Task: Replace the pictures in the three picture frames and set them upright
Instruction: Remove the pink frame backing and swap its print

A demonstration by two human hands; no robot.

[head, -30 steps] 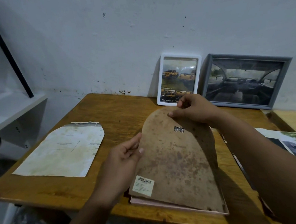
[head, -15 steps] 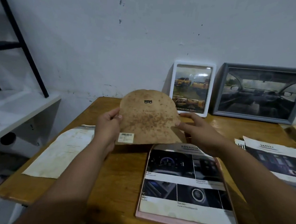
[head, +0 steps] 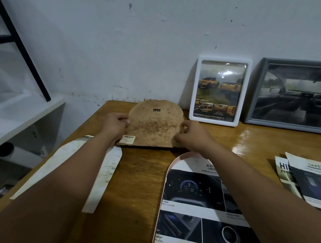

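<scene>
A brown, stained arched backing board [head: 153,124] with a barcode sticker lies low over the far part of the wooden table [head: 136,176]. My left hand [head: 115,125] grips its left edge and my right hand [head: 190,134] pinches its right edge. Nearer to me, a pink arched frame [head: 174,162] lies flat with a car dashboard picture [head: 198,200] in it. A white frame [head: 220,90] with a yellow truck picture and a grey frame [head: 294,94] with a car interior picture lean upright against the wall.
An old stained arched paper [head: 73,164] lies on the table's left side under my left forearm. Printed brochure pages [head: 307,181] lie at the right. A white shelf [head: 14,115] and black metal struts stand left of the table.
Both hands lifted the backing board off the pink frame, uncovering the dashboard picture, then carried it away and lowered it onto the far part of the table.
</scene>
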